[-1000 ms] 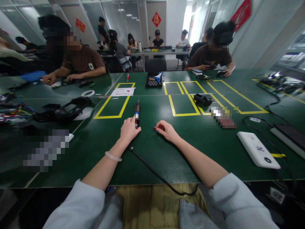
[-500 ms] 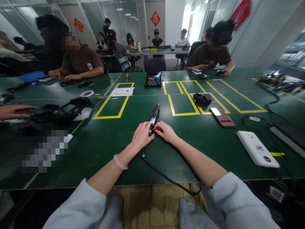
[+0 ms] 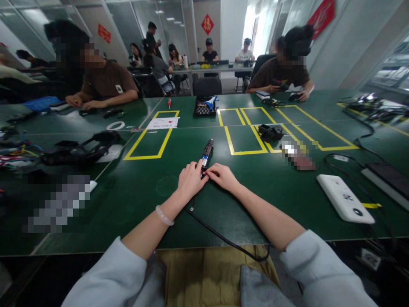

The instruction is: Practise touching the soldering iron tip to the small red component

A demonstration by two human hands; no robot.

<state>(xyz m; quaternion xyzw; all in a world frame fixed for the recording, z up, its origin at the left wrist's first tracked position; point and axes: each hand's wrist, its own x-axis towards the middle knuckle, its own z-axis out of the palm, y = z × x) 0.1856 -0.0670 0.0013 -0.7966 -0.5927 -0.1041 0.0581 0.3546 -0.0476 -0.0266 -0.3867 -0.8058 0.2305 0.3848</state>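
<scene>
An electric screwdriver point(image 3: 207, 151) lies on the green table in front of me, its metal tip pointing away. Inside its dark casing a silver motor part with a blue band is exposed, and bits of red show at the near end. My left hand point(image 3: 192, 178) is closed over that near end, holding the tool against the table. From the other side, my right hand point(image 3: 223, 175) meets it with thumb and index finger pinched together; what lies between those fingertips is too small to make out. A black cable point(image 3: 220, 234) runs from below my left hand over the table edge.
Yellow tape rectangles point(image 3: 159, 155) mark the table. A black tray point(image 3: 201, 111) stands at the back. On the right are a black part point(image 3: 271, 133), a blurred phone point(image 3: 298, 157) and a white power bank point(image 3: 345, 198). Black headgear point(image 3: 81, 149) lies left. Two people sit opposite.
My left hand has shifted slightly, covering more of the screwdriver's near end. My right fingertips remain beside it. At the far left, another person's hand has left the headgear.
</scene>
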